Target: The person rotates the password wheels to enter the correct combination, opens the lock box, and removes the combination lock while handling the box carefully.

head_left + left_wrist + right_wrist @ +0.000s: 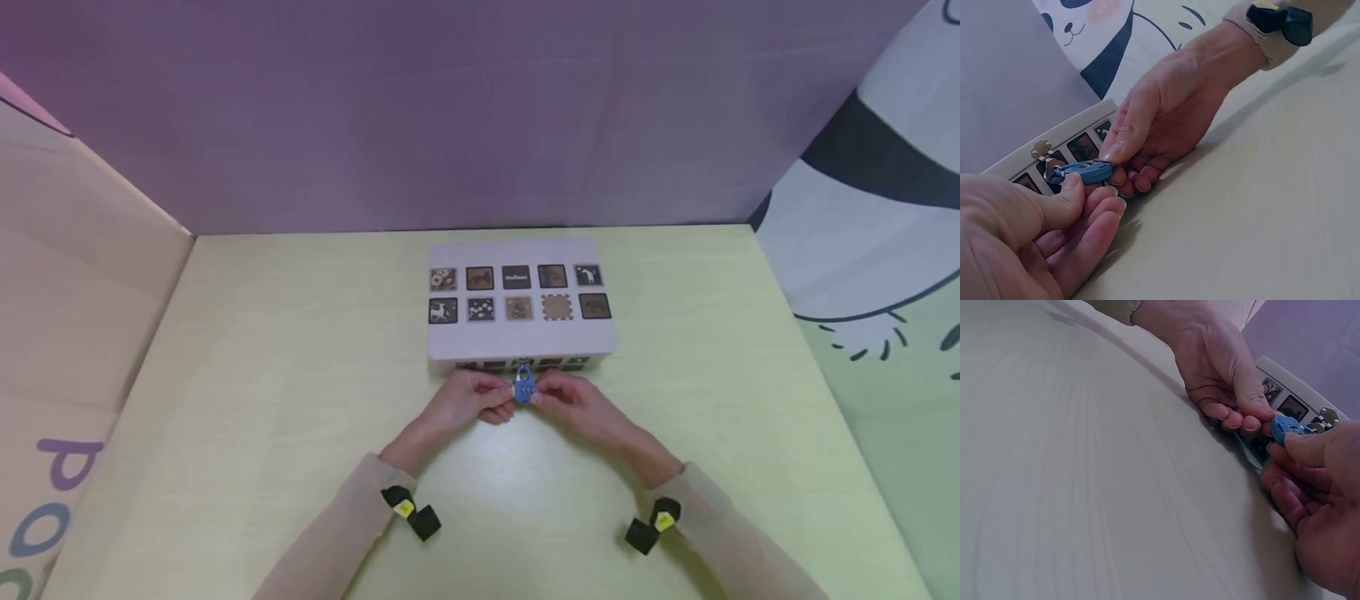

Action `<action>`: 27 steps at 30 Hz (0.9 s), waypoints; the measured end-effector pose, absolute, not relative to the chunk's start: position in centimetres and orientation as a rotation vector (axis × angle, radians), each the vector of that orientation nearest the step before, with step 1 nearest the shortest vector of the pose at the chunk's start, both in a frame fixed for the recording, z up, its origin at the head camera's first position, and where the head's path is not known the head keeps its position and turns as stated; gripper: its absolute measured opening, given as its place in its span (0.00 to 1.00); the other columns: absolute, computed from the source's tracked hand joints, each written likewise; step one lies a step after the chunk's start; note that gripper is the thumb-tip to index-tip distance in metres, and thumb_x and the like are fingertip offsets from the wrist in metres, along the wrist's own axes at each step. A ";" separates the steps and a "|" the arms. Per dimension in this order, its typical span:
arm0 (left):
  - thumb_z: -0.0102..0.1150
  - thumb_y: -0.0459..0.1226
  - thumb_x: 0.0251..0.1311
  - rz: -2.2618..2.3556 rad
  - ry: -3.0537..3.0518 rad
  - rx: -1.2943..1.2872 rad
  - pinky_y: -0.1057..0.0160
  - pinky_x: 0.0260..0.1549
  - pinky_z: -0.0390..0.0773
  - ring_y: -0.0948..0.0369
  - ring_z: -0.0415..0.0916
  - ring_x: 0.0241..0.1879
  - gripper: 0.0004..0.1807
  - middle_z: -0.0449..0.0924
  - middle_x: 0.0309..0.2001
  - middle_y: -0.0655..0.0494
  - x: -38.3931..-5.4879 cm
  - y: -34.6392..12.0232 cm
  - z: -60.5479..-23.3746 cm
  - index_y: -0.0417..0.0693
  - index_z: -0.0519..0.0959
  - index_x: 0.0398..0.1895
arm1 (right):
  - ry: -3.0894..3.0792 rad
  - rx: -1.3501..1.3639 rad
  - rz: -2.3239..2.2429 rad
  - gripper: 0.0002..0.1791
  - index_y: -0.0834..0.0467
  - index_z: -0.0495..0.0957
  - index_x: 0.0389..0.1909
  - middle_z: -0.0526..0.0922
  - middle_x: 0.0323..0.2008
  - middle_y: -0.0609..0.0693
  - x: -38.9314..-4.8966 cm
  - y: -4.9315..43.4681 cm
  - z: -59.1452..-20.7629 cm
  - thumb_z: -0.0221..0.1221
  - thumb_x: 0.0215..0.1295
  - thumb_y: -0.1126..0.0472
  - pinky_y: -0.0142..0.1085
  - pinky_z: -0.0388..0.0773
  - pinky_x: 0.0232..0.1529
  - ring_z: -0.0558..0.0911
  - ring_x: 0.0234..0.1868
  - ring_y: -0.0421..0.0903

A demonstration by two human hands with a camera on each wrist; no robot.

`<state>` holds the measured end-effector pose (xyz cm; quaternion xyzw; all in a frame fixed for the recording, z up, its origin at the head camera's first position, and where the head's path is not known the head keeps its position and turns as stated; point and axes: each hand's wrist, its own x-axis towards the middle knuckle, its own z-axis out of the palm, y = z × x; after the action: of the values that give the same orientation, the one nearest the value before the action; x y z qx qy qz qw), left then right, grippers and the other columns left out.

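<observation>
A small blue combination padlock hangs at the front of a white box with dark and brown picture squares on it. Its shackle is at a metal clasp on the box's front; whether the shackle is locked I cannot tell. My left hand pinches the padlock's left side between thumb and fingers. From the other side, my right hand grips the padlock's right edge with thumb and fingertips. In the right wrist view the thumbs partly cover the padlock body.
The box stands on a pale wooden table, near its far edge. A purple cloth wall rises behind, with printed panels at left and right. Black wrist cameras sit on both sleeves, just above the table.
</observation>
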<state>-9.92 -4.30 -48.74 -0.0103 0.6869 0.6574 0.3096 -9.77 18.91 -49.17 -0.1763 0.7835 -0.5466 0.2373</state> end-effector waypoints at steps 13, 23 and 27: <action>0.59 0.31 0.71 1.809 1.819 -0.055 0.62 0.41 0.88 0.59 0.87 0.35 0.14 0.88 0.40 0.38 -9.1 -4.6 -49.0 0.28 0.81 0.53 | 2.180 -0.506 -1.463 0.10 0.63 0.84 0.46 0.84 0.48 0.55 -9.6 18.6 -49.0 0.60 0.74 0.61 0.37 0.80 0.55 0.80 0.50 0.48; 0.64 0.34 0.69 1.842 2.114 0.028 0.65 0.40 0.87 0.61 0.85 0.36 0.15 0.88 0.41 0.46 -7.6 -4.0 -49.0 0.35 0.82 0.55 | 2.180 -0.508 -1.443 0.13 0.62 0.85 0.51 0.85 0.51 0.55 -10.0 18.6 -48.7 0.57 0.77 0.60 0.46 0.76 0.61 0.80 0.55 0.51; 0.72 0.36 0.62 1.727 2.351 0.150 0.68 0.38 0.86 0.62 0.83 0.37 0.21 0.86 0.40 0.52 -7.1 -3.6 -49.1 0.38 0.82 0.56 | 2.206 -0.537 -1.436 0.14 0.60 0.85 0.52 0.85 0.52 0.54 -10.1 18.5 -48.9 0.55 0.78 0.59 0.49 0.75 0.63 0.80 0.57 0.52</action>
<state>-7.11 -3.64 -49.13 0.0510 0.8001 0.5875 0.1100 -10.08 18.50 -48.87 -0.1946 0.8000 -0.5207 0.2257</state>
